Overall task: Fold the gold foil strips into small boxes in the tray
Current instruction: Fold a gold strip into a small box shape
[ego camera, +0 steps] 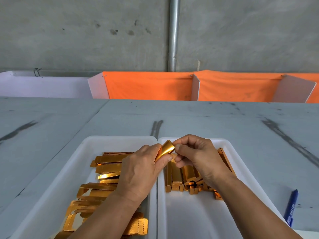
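1. Left hand [141,169] and right hand [198,157] meet above the seam between two white trays, both on one gold foil strip [166,149].
2. Left fingers [165,159] are curled round the strip's lower end, with the thumb pressed on its face.
3. Right fingers [183,149] are bent and pinch the strip's upper end.
4. The strip is partly folded, tilted and held up off the trays, with its top end pointing away from the person.
5. Left tray [103,142] holds flat strips [107,168], loosely piled and overlapping. The left forearm crosses over them.
6. Right tray [224,142] holds folded boxes [183,176], bunched in the far half, partly under the right hand.
7. The trays sit side by side with rims touching on a grey table [224,121] that has dark scuff marks.
8. Blue pen [291,207] lies on the table, just right of the right tray.
9. Behind the table are an orange cloth [148,85], white panels, a grey wall and an upright metal pipe [173,31].
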